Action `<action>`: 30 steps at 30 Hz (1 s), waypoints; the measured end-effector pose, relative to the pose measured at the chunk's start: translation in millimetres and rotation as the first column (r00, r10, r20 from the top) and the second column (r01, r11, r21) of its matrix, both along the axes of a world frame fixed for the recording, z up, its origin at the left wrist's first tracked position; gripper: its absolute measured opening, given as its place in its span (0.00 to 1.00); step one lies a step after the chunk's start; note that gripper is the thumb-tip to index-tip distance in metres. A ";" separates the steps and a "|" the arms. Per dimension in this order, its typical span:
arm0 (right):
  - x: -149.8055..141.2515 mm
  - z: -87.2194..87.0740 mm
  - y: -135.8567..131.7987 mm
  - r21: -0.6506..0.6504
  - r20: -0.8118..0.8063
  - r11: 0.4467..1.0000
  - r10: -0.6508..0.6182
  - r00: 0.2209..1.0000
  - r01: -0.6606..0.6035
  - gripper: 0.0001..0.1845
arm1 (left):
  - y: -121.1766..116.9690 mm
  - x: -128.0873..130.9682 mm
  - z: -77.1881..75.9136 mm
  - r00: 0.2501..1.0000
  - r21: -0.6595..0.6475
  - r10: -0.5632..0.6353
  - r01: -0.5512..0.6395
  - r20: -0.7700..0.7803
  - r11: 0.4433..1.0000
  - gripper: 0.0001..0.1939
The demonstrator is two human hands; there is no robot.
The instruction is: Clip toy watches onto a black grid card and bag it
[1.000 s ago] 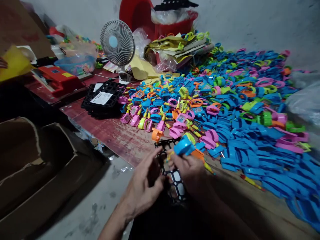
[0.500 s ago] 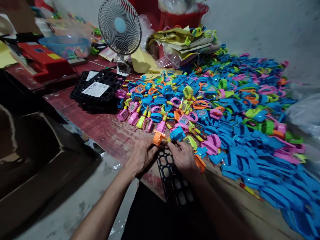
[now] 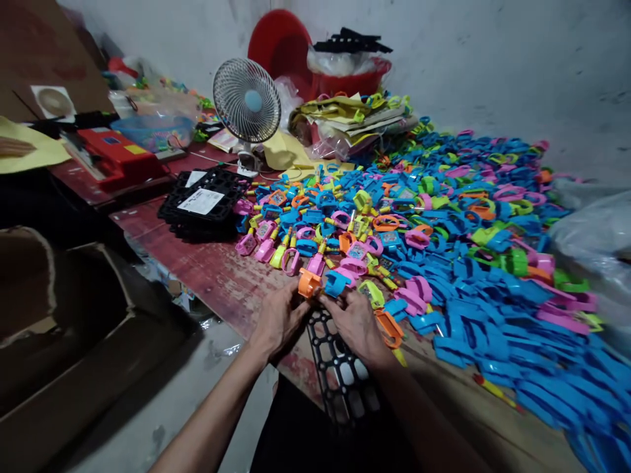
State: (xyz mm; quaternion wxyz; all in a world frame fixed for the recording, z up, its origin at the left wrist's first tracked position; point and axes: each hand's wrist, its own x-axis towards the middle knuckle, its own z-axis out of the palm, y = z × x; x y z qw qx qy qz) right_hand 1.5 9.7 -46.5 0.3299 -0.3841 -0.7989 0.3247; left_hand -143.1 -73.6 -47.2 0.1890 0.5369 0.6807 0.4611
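Observation:
Both hands are close together at the far end of a black grid tray [image 3: 331, 358] near the table edge. My left hand [image 3: 279, 322] is closed, its fingertips pinching an orange toy watch [image 3: 309, 284] with a curved band. My right hand [image 3: 359, 327] is closed too, its fingers at a blue toy watch [image 3: 336, 283] just right of the orange one. The fingertips are partly hidden behind the hands and watches. A yellow-green toy watch [image 3: 372, 293] and another orange one [image 3: 389, 328] lie beside my right hand.
A large pile of toy watches [image 3: 444, 197] covers the table's right side. Stacked black trays [image 3: 197, 203] lie at left, near a fan [image 3: 246, 102] and a red machine [image 3: 116, 154]. Cardboard boxes [image 3: 98, 341] stand left of the table. Another person's hand [image 3: 20, 147] shows far left.
The view has tilted upward, so the scene sits lower. The blue toy watch has moved left, closer to the orange one. Both hands stay at the tray's far end.

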 end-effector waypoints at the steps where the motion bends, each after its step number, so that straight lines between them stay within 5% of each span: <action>1: -0.5 -0.1 -0.4 0.038 -0.018 0.999 0.007 1.000 -0.006 0.09 | -0.2 -0.3 0.3 1.000 0.015 -0.002 0.002 0.001 1.000 0.12; 5: -0.9 0.9 -2.6 0.249 0.039 0.966 0.058 0.998 -0.066 0.10 | 0.5 0.3 2.8 1.000 0.037 0.001 -0.001 -0.001 0.999 0.08; 12: -1.1 -4.1 -2.6 0.404 0.080 0.908 0.090 0.993 -0.115 0.10 | 3.4 -1.5 6.2 0.999 0.021 -0.030 0.030 -0.020 0.999 0.05; 24: 0.1 5.0 -1.8 0.245 0.104 0.954 0.149 0.983 -0.171 0.09 | 2.9 9.3 -9.9 0.988 0.022 0.057 -0.054 -0.144 0.998 0.09; 30: 47.6 4.5 -16.3 0.492 0.129 0.858 0.095 0.987 -0.147 0.18 | -8.2 8.7 -8.8 0.983 0.055 0.069 -0.061 -0.168 0.997 0.08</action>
